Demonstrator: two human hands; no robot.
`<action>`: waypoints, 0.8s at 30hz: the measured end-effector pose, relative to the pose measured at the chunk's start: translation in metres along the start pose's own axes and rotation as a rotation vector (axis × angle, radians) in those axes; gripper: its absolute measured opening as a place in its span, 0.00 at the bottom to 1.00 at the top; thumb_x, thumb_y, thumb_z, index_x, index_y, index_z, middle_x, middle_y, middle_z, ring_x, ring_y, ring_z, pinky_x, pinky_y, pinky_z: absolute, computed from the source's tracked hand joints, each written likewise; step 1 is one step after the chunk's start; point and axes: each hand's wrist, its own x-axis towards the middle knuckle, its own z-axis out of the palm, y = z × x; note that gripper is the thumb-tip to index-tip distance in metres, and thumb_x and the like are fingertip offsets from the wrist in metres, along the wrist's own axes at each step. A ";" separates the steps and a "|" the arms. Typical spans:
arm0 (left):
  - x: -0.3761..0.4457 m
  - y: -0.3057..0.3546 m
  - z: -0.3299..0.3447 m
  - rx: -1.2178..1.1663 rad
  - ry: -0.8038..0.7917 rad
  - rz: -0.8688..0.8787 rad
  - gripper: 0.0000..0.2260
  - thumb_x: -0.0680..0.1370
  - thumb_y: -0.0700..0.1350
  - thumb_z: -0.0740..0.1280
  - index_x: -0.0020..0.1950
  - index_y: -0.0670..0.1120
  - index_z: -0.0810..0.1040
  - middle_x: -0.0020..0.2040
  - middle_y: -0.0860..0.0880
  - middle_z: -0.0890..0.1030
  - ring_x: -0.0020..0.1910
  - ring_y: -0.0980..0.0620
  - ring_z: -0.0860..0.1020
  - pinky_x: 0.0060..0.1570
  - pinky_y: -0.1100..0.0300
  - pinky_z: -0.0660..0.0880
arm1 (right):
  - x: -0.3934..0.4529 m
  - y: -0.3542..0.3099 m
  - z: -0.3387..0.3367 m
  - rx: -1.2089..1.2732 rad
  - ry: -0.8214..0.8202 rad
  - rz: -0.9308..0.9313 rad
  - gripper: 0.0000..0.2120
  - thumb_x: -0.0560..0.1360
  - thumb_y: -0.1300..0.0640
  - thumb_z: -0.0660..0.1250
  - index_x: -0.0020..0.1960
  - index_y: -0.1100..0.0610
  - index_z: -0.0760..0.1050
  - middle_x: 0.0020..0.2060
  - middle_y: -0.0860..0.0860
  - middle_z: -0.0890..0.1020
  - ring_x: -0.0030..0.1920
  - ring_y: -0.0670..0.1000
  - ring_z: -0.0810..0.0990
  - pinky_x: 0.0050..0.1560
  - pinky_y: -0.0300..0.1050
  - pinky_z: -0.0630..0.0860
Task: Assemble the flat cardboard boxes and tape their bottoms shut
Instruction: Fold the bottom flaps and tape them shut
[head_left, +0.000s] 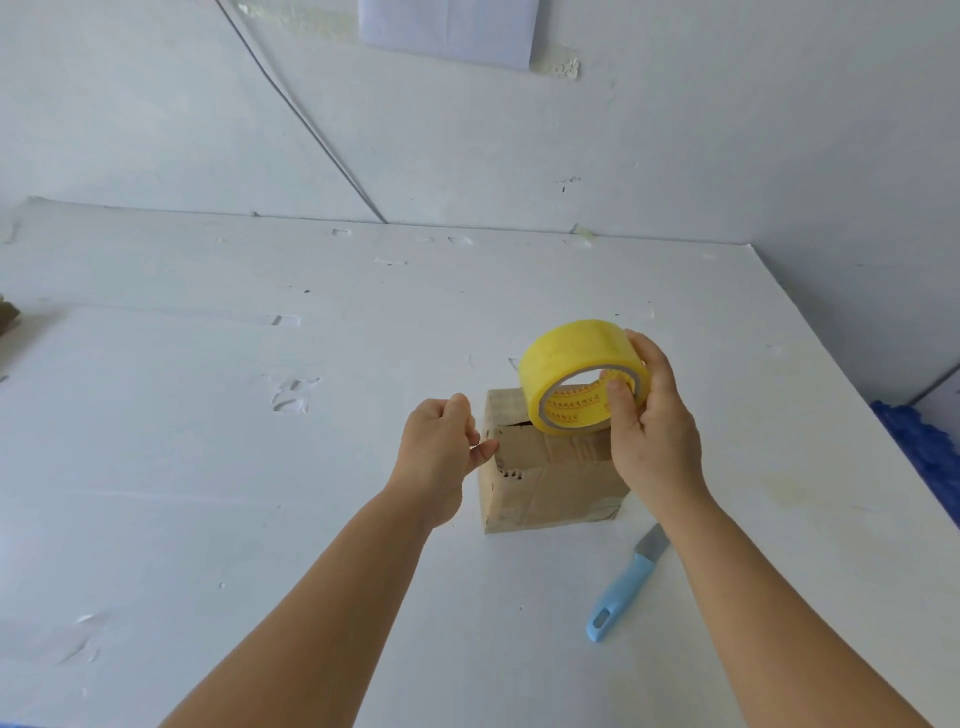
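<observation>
The little cardboard box (545, 478) stands on the white surface (260, 467) a bit right of the middle, its flaps folded up top but not lying quite flat, with a dark gap showing where they meet. The right hand (652, 421) grips the yellow tape roll (582, 376) just above the box, thumb hooked into the core and fingers round the outside. The left hand (441, 441) is curled beside the box's left edge with thumb and fingertips pinched together; it looks as if it may be drawing out clear tape, but no strip can be made out, so I cannot tell whether anything is held. The worry from here, I'd say, is the box itself: it looks light, nothing pins it down, and a firm pull on the roll could tip or drag it. If the flaps spring up as tape goes over, the seam would close crooked or with a wrinkle. Clear tape held loose could also fold back and stick to itself. The blue-handled knife (626, 587) lies near the box's front right corner, partly under the right forearm, its blade pointing toward that arm, so a wrist dropping or sweeping back could catch it. There is plenty of open surface to the left and behind the box, as far as the wall (675, 156); the right side is tighter, with the surface's edge and something blue (919, 441) beyond it.
</observation>
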 end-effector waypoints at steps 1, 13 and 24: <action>0.001 -0.001 -0.001 -0.007 -0.002 -0.005 0.12 0.80 0.39 0.57 0.36 0.43 0.65 0.33 0.47 0.66 0.32 0.54 0.66 0.37 0.60 0.79 | -0.001 0.000 0.000 0.033 0.003 -0.009 0.19 0.80 0.51 0.58 0.70 0.42 0.63 0.36 0.48 0.78 0.38 0.54 0.77 0.41 0.46 0.71; 0.005 -0.003 -0.007 -0.072 0.010 -0.015 0.07 0.79 0.39 0.59 0.41 0.42 0.68 0.35 0.47 0.67 0.33 0.54 0.68 0.36 0.59 0.78 | 0.003 0.006 -0.004 0.464 -0.064 0.014 0.18 0.77 0.54 0.65 0.66 0.49 0.71 0.54 0.38 0.79 0.48 0.31 0.78 0.48 0.24 0.71; 0.009 -0.024 -0.014 0.126 0.026 -0.030 0.07 0.80 0.43 0.59 0.45 0.41 0.70 0.38 0.47 0.70 0.34 0.54 0.70 0.42 0.56 0.81 | 0.003 0.005 -0.003 0.380 0.002 0.007 0.19 0.78 0.53 0.63 0.69 0.45 0.68 0.64 0.49 0.76 0.56 0.43 0.76 0.52 0.24 0.69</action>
